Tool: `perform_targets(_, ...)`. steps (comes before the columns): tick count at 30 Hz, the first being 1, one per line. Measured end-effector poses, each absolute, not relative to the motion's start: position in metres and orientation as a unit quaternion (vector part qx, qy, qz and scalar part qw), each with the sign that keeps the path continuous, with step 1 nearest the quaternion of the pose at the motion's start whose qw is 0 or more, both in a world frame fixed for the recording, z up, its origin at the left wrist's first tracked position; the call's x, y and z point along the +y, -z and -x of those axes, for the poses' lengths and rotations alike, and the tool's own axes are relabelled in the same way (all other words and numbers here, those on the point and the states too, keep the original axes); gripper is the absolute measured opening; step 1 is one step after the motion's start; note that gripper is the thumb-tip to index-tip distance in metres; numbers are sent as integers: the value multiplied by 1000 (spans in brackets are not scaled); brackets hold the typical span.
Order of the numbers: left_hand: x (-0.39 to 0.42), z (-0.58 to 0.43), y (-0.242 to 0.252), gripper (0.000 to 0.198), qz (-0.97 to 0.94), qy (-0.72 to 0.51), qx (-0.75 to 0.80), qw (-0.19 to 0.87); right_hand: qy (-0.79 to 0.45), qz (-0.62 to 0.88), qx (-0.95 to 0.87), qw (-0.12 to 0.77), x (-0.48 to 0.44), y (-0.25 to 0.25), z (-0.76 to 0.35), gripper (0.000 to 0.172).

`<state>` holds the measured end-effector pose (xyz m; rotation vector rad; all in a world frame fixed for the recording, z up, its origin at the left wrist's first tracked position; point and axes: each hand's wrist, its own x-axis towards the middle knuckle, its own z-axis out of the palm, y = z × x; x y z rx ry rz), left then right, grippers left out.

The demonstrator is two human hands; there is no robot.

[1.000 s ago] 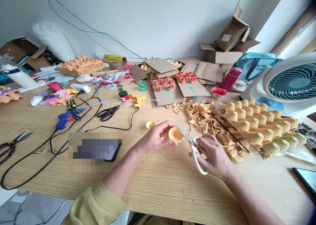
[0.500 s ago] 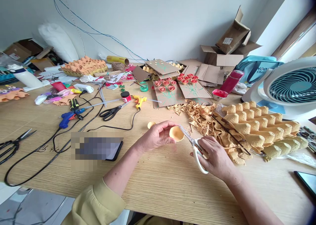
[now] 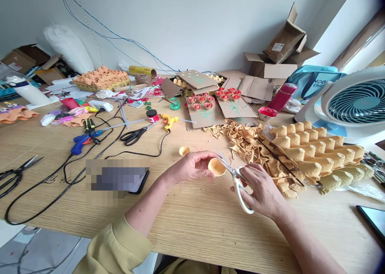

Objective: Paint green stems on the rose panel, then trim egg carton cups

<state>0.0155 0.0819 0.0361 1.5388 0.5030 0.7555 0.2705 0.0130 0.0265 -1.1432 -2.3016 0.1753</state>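
Between the thumb and fingers of my left hand [image 3: 192,167] is an egg-carton cup [image 3: 217,167], yellowish, with its hollow side facing me. My right hand [image 3: 261,191] grips white-handled scissors [image 3: 242,197], fingers through the loops. Their blades stand apart at the right side of the cup's rim; whether they touch it I cannot tell. Another small cup [image 3: 184,150] rests on the table just beyond my left hand. A heap of torn carton scraps [image 3: 246,143] lies past the scissors.
Stacked egg trays [image 3: 319,149] and a white fan [image 3: 357,105] stand on the right. Cardboard pieces with red paper flowers [image 3: 207,115] lie at the back. To the left are a yellow glue gun [image 3: 170,121], black scissors [image 3: 136,134], a blue glue gun [image 3: 81,143], cables and a phone [image 3: 140,182].
The cup has turned slightly in my left hand and moved a little to the right. The scissor blades have opened wider beside its rim.
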Motion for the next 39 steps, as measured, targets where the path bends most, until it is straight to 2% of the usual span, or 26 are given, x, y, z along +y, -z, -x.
perform_targets(6, 82, -12, -41, 55, -645, -313, 214, 664, -68, 416, -865, 274, 12, -27, -272, 23)
perform_targets(13, 81, -5, -49, 56, -655, -298, 236, 653, -73, 403, -874, 262, 11, -28, -272, 24)
perform_targets(24, 85, -1, -46, 50, -650, -266, 206, 682, -79, 387, -886, 245, 11, -26, -276, 26)
perform_targets(39, 89, 5, -49, 57, -633, -205, 211, 716, -95, 351, -898, 250, 12, -25, -281, 25)
